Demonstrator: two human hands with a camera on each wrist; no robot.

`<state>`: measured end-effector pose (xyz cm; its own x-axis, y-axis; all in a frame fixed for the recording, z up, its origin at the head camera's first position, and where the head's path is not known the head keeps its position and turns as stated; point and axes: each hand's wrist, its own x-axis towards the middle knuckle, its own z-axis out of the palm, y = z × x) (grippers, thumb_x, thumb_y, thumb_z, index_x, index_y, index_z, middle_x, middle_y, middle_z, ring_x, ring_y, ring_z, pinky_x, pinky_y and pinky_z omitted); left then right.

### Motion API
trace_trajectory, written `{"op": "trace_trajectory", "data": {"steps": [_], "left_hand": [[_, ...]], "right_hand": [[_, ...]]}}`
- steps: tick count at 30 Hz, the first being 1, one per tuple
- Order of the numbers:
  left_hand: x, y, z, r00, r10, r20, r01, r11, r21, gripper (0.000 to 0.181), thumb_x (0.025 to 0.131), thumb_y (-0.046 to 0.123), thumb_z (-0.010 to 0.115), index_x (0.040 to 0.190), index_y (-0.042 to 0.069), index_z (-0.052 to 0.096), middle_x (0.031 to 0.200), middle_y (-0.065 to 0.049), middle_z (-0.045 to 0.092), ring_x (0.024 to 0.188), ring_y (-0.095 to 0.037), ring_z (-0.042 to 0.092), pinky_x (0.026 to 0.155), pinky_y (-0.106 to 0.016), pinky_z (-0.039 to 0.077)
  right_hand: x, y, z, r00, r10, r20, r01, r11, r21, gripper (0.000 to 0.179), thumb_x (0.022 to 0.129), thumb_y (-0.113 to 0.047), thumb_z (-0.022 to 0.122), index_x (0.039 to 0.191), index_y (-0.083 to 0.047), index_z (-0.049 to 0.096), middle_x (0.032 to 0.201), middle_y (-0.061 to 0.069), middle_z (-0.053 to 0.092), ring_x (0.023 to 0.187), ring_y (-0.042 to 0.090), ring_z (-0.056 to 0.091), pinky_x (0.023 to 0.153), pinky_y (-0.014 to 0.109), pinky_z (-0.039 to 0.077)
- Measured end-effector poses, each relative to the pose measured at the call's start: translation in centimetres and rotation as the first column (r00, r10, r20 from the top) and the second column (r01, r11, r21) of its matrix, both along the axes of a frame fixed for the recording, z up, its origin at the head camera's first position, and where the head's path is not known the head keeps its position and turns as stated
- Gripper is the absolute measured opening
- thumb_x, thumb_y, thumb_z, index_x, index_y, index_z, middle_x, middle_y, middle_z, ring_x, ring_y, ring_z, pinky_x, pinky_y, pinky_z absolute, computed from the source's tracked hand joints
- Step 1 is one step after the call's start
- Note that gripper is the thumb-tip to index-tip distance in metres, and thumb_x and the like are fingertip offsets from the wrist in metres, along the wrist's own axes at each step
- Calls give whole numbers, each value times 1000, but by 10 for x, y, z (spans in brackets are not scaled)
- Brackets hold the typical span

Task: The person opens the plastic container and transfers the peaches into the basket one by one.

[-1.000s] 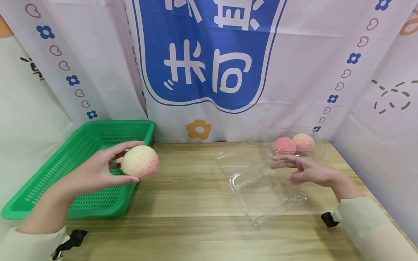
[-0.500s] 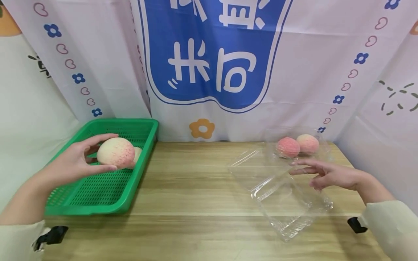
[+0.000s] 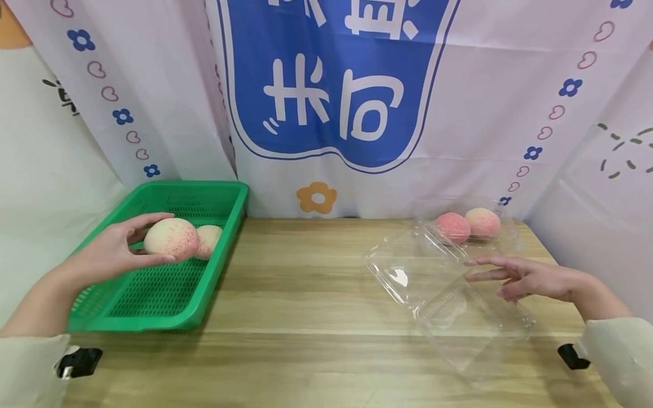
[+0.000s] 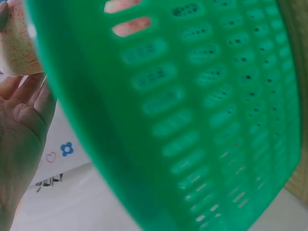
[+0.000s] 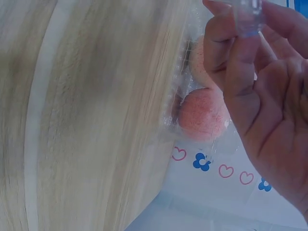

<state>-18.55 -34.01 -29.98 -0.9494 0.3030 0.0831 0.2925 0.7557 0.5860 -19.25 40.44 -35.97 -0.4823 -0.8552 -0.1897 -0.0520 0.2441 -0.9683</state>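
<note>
Green slotted basket (image 3: 218, 266) | left hand (image 3: 114, 249) grips speckled round peach (image 3: 170, 239) | right hand (image 3: 530, 277) pinches clear plastic clamshell (image 3: 442, 306)

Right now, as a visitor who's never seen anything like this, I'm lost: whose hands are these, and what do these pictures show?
There's no machine arm here, just a person's bare hands. The wide picture comes from a camera worn on the head, looking forward and down; the two close-ups come from cameras on each wrist.

The left hand holds a peach-like ball over a green basket, which has another ball inside. The right hand appears to pinch an open clear container. Farther back on the wooden table, two more balls sit in a second clear container. The green filling the left close-up is the basket's slotted wall.
</note>
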Motion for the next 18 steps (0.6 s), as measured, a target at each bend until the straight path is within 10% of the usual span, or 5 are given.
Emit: {"op": "trace_trajectory", "data": {"steps": [8,11,14,18], "left_hand": [[-1,-14,-15,997,-7,78,11,998,-58,80,85,20,80,150,2,37,147,-30,41,102,24,43,70,-20,54],[0,-16,-20,996,-8,90,17,996,-90,80,85,22,79,150,2,37,147,-32,40,113,-7,63,68,-23,52],[0,-15,-24,994,-26,106,36,995,-96,80,86,22,78,151,2,36,147,-33,40,120,-47,58,68,-25,52],[0,-14,-29,989,-42,141,57,993,-103,78,87,23,77,150,3,36,143,-34,43,120,-58,53,69,-30,53]], "right_hand": [[0,4,1,1000,10,-29,-9,998,55,67,96,14,41,155,3,13,150,10,51,60,25,28,56,33,42],[-1,7,2,998,7,-56,-2,997,83,66,94,15,43,154,3,18,147,9,54,82,4,60,71,23,49],[-2,10,2,998,3,-65,4,995,99,66,92,16,43,154,3,22,145,9,56,128,0,54,77,23,47],[-4,14,1,997,-24,-80,34,991,127,65,91,17,43,152,5,26,143,9,58,127,2,54,62,34,40]]}}
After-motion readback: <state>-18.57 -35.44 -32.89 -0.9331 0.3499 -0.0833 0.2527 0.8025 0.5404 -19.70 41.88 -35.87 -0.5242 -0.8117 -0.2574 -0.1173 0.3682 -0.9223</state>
